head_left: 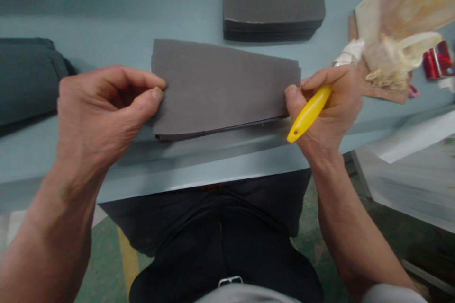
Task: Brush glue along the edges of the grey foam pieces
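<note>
A small stack of dark grey sheets [227, 87], tapering toward the right, is held between my hands just above the table's front part. My left hand [106, 104] pinches its left edge between thumb and fingers. At the narrow right end, my right hand [327, 99] grips the stack's corner with thumb and forefinger. A tool with a yellow handle [310, 112] is also tucked in my right hand; its working end is hidden behind the fingers. The sheets lie nearly level, and their lower edges are slightly fanned.
A thicker pile of similar grey pieces [272, 2] sits behind on the pale blue table [117, 14]. More dark stacks [26, 80] lie left and at the back. On the right are a glue-stained container [401, 19], a brown board [387, 87] and a red can [437, 60].
</note>
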Demonstrator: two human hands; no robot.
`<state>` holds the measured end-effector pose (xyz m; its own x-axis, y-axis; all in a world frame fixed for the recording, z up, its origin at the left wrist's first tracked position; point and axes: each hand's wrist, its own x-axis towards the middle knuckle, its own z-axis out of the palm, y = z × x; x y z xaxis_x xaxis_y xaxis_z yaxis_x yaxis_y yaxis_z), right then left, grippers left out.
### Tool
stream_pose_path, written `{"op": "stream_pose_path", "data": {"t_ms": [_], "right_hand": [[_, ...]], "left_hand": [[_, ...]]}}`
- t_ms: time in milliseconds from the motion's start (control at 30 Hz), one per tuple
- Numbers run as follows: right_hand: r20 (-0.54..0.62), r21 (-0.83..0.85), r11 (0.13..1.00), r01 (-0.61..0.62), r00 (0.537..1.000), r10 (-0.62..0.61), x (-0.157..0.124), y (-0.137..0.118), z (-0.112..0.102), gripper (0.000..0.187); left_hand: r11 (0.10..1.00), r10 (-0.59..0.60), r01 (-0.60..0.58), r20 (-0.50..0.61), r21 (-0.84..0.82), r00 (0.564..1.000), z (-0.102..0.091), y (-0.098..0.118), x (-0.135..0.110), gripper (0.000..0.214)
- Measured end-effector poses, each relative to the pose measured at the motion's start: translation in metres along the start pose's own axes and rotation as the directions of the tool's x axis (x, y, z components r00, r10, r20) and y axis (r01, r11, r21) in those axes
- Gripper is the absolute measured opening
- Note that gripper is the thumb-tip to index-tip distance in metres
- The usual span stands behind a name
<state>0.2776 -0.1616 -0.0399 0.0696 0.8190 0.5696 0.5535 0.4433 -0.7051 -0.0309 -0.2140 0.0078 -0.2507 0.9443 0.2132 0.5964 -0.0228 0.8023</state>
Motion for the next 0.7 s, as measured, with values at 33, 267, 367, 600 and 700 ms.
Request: {"op": "stream_pose_path", "data": {"t_ms": [33,267,367,600,700], "right_hand": [[0.003,0.007,1.000,0.002,1.000,-0.002,0.000,0.000,0.000,0.025],[-0.003,-0.026,1.000,-0.011,1.000,0.011,0.001,-0.004,0.001,0.028],[-0.009,-0.026,1.000,-0.003,1.000,0.003,0.001,-0.005,0.002,0.029],[-0.040,-0.024,0.999,0.027,0.999,-0.028,0.000,-0.003,0.002,0.028],[-0.034,-0.024,1.000,0.019,0.999,-0.020,0.001,-0.003,0.001,0.027]], "left_hand": [[1.000,0.004,-0.004,-0.001,-0.002,1.000,0.000,0.000,0.000,0.025],[0.999,-0.024,0.024,-0.003,0.036,1.000,0.001,0.008,-0.001,0.025],[0.999,-0.033,0.032,0.014,0.036,0.999,-0.001,0.011,-0.002,0.026],[0.994,0.031,-0.032,0.010,0.108,0.999,-0.002,0.008,-0.004,0.028],[0.992,0.056,-0.057,0.013,0.110,0.998,-0.001,0.003,-0.004,0.031]]}}
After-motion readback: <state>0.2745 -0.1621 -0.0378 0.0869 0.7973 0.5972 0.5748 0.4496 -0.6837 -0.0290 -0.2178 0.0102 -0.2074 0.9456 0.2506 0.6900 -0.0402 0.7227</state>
